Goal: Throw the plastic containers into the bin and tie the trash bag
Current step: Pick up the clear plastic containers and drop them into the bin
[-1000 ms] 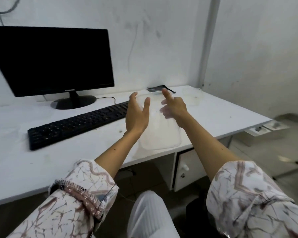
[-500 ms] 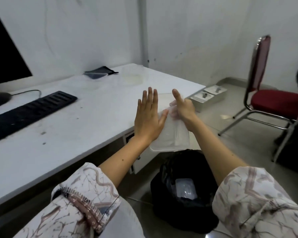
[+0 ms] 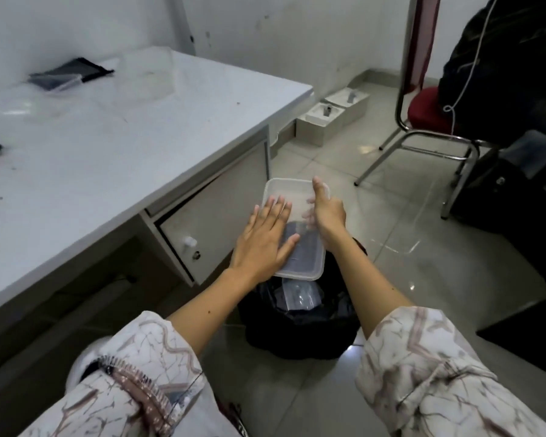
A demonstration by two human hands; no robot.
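At frame centre, the right hand (image 3: 327, 212) grips the clear container (image 3: 300, 247) and the flat left hand (image 3: 265, 239) steadies it above the bin (image 3: 300, 329); released unevenly, it could miss.

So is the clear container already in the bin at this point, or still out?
Still out. The clear container is above the bin, with the right hand gripping its side and the left hand flat against it.

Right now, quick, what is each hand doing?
Left hand: open, fingers straight, flat against the clear plastic container above the bin.
Right hand: closed on the container's right side, thumb up along its rim.
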